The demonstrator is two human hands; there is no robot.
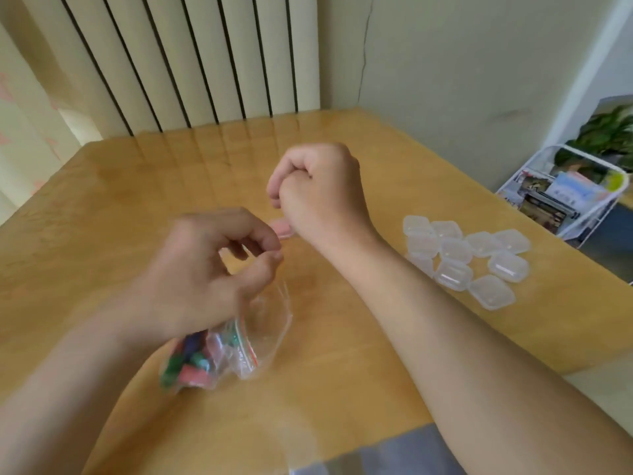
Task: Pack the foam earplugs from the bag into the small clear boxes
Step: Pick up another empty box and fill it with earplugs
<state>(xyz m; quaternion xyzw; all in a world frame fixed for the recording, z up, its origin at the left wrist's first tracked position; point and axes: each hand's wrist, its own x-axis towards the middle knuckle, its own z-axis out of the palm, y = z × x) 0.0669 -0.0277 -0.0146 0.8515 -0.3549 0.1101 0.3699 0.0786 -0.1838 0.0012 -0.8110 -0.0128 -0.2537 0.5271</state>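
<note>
My left hand [205, 269] pinches the rim of a clear zip bag [263, 323] between thumb and fingertips, just above the wooden table [342, 354]. Several foam earplugs [188, 365], green, red and blue, bunch in the bag's lower end under my left wrist. My right hand [318, 190] hovers beyond the bag with its fingers curled tight; nothing shows in it. A blurred pinkish thing [282, 230] lies just beneath it; I cannot tell what it is. Several small clear boxes [459, 258], lids shut, cluster on the table to the right of my right forearm.
A white wire rack [565, 197] with booklets stands off the table's right edge, a green plant [606, 132] behind it. A ribbed radiator [191, 60] runs along the wall past the far edge. Grey cloth [394, 454] lies at the near edge.
</note>
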